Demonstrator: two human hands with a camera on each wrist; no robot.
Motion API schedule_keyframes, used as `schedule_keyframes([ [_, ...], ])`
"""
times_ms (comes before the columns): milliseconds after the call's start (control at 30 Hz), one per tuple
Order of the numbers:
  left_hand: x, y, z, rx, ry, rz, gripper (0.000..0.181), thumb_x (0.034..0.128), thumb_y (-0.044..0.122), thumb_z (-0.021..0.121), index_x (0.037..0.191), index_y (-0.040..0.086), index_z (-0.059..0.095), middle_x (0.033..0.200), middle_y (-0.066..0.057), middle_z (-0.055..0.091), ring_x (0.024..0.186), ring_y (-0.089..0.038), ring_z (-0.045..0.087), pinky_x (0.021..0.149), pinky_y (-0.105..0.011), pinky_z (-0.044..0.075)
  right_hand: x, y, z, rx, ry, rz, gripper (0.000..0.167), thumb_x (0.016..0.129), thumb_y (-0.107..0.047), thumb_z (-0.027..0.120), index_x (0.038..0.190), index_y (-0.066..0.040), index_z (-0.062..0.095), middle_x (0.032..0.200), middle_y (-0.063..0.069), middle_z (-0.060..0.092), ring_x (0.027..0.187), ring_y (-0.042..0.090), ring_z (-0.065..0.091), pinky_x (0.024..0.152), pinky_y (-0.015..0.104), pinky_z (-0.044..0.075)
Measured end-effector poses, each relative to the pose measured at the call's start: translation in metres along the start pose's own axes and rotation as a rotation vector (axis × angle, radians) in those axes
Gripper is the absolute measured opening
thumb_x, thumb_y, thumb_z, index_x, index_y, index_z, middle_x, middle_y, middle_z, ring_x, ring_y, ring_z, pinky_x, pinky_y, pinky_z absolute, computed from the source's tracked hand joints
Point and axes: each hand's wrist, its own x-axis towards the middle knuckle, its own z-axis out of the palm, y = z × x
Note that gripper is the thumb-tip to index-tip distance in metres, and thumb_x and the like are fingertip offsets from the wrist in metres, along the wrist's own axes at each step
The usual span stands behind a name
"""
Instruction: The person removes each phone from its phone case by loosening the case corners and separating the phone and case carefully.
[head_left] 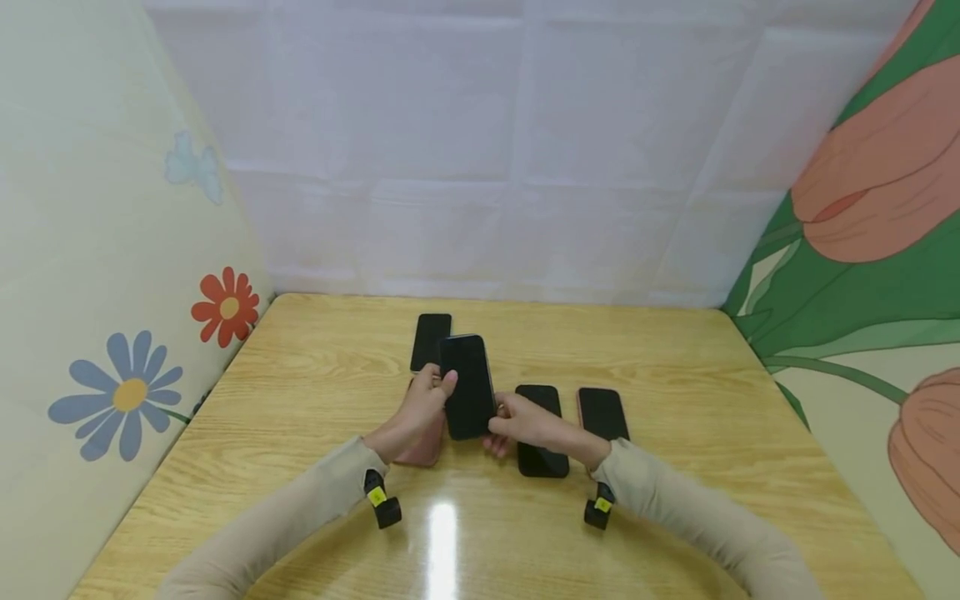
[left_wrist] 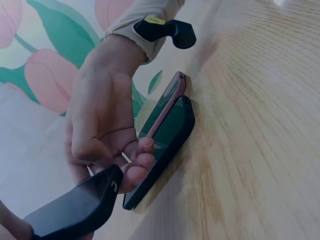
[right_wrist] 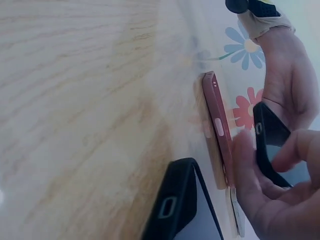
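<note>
Both hands hold one black-cased smartphone (head_left: 468, 387) above the table, its dark screen facing up. The left hand (head_left: 422, 407) grips its left edge, thumb over the front. At the lower right edge, the right hand (head_left: 528, 422) pinches the phone; its curled fingers also show in the right wrist view beside the held phone (right_wrist: 272, 135). Under the left hand lies a pink phone (head_left: 422, 448), partly covered. A black phone (head_left: 543, 463) lies beneath the right hand, and a pink-edged phone (head_left: 602, 410) to its right. Farther back is another dark-screened phone (head_left: 431, 340).
The phones rest on a wooden table (head_left: 337, 350) with a glossy light reflection near the front. White cloth (head_left: 480, 150) hangs behind it; flower-patterned cloths (head_left: 90, 250) stand at both sides. Each wrist wears a small black camera (head_left: 382, 500).
</note>
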Motion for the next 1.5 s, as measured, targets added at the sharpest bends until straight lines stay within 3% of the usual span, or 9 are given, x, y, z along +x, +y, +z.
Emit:
schedule_keyframes([
  [200,-0.002,0.002,0.002,-0.048,0.017,-0.023,0.015,0.1061,0.014,0.045,0.105,0.000,0.045,0.100,-0.018,0.062,0.088,-0.022,0.060,0.074,-0.032,0.049,0.000,0.001,0.003,-0.040,0.050,-0.018,0.027,0.093,0.001,0.049,0.118,0.011,0.049,0.077,0.013,0.067,0.060,0.016,0.063,0.058,0.034,0.057],
  [433,-0.003,0.003,0.004,-0.063,0.027,-0.019,0.017,0.1060,0.010,0.043,0.113,-0.005,0.047,0.115,-0.025,0.059,0.103,-0.027,0.057,0.089,-0.039,0.048,-0.002,-0.003,0.005,-0.132,0.082,-0.048,0.026,0.091,0.001,0.053,0.115,0.008,0.051,0.074,0.008,0.066,0.060,0.016,0.062,0.057,0.033,0.056],
  [600,-0.002,0.002,0.004,-0.073,0.031,-0.023,0.018,0.1058,0.009,0.043,0.114,-0.006,0.047,0.118,-0.026,0.059,0.106,-0.029,0.058,0.091,-0.041,0.048,-0.002,-0.004,0.005,-0.151,0.089,-0.058,0.027,0.090,0.000,0.054,0.116,0.007,0.052,0.074,0.008,0.066,0.060,0.016,0.062,0.056,0.033,0.056],
  [800,0.000,0.001,0.000,-0.115,0.014,-0.076,0.021,0.1058,0.011,0.042,0.119,-0.003,0.048,0.120,-0.024,0.060,0.108,-0.030,0.059,0.097,-0.045,0.046,-0.002,-0.004,0.006,-0.136,0.091,-0.072,0.028,0.091,0.002,0.053,0.118,0.009,0.052,0.074,0.009,0.066,0.059,0.015,0.061,0.054,0.030,0.053],
  [967,0.002,0.001,-0.003,-0.114,0.004,-0.102,0.027,0.1060,0.012,0.040,0.125,-0.006,0.047,0.124,-0.026,0.056,0.115,-0.036,0.055,0.103,-0.049,0.040,-0.002,-0.007,0.006,-0.105,0.057,-0.095,0.029,0.092,0.002,0.050,0.120,0.010,0.051,0.075,0.011,0.066,0.060,0.014,0.060,0.054,0.028,0.051],
  [1100,0.002,0.002,-0.006,-0.154,-0.039,-0.173,0.047,0.1075,0.016,0.036,0.146,-0.009,0.027,0.149,-0.030,0.032,0.138,-0.041,0.031,0.113,-0.053,0.025,-0.004,-0.012,0.003,-0.069,0.013,-0.113,0.026,0.095,0.001,0.047,0.119,0.009,0.052,0.080,0.016,0.066,0.063,0.015,0.059,0.056,0.031,0.052],
  [1200,0.002,0.003,-0.007,-0.223,-0.054,-0.219,0.055,0.1081,0.018,0.035,0.153,-0.006,0.013,0.156,-0.028,0.019,0.143,-0.041,0.020,0.116,-0.053,0.017,-0.006,-0.017,0.001,-0.051,-0.012,-0.114,0.025,0.097,-0.001,0.045,0.120,0.008,0.051,0.084,0.016,0.067,0.066,0.016,0.060,0.059,0.033,0.053],
  [1333,0.003,0.004,-0.008,-0.253,-0.044,-0.197,0.055,0.1082,0.018,0.034,0.152,-0.007,0.014,0.153,-0.029,0.025,0.139,-0.042,0.027,0.114,-0.054,0.022,-0.007,-0.020,0.000,-0.055,-0.040,-0.118,0.027,0.099,-0.002,0.044,0.122,0.009,0.050,0.085,0.013,0.068,0.069,0.017,0.061,0.062,0.038,0.055],
  [1500,0.005,0.003,-0.008,-0.226,-0.025,-0.175,0.055,0.1079,0.017,0.034,0.152,-0.010,0.016,0.151,-0.031,0.027,0.137,-0.044,0.030,0.112,-0.056,0.026,-0.006,-0.019,-0.003,-0.044,-0.079,-0.124,0.028,0.099,-0.002,0.043,0.123,0.011,0.050,0.090,0.023,0.068,0.069,0.021,0.063,0.065,0.050,0.056],
])
